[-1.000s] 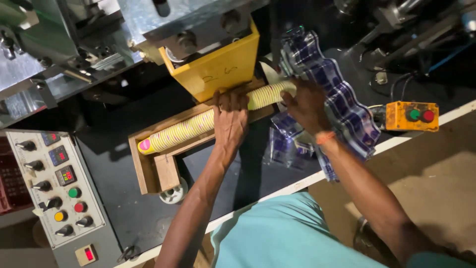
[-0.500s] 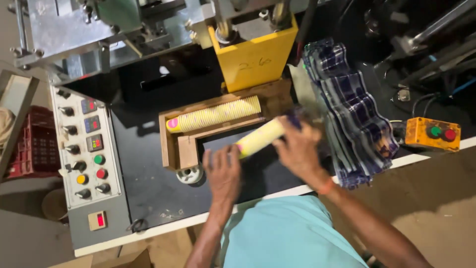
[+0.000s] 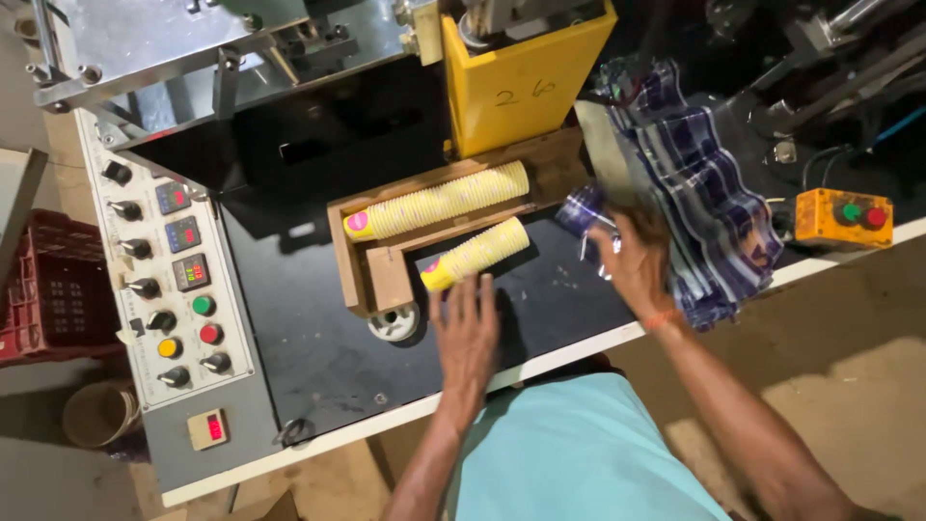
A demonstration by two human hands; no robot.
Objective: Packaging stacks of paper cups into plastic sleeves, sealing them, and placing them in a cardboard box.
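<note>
Left hand: the left hand (image 3: 466, 333) lies flat on the black desk (image 3: 318, 347), palm down, fingers (image 3: 473, 299) stretched and released, grasping nothing; the tips are just beside the loose stack.
Loose stack: 1 short stack of yellow paper cups (image 3: 476, 254) lies on its side on the desk, just in front of the wooden tray; lying down, it does not fall over.
Tray stack: 1 longer cup stack (image 3: 439, 201) rests inside the wooden tray (image 3: 359, 270), whose walls seem to keep it straight.
Right hand: the right hand (image 3: 632, 265) is raised near the checked cloth (image 3: 709, 207), wrist bent; it seems to touch something blue and clear, but I cannot tell if the fingers grasp it.
Arms: both forearms reach forward from the body, the left 1 low, the right 1 higher.
Around: grey control panel (image 3: 169, 289) at left, orange button box (image 3: 844, 217) at right, yellow machine block (image 3: 521, 72) behind the tray.
</note>
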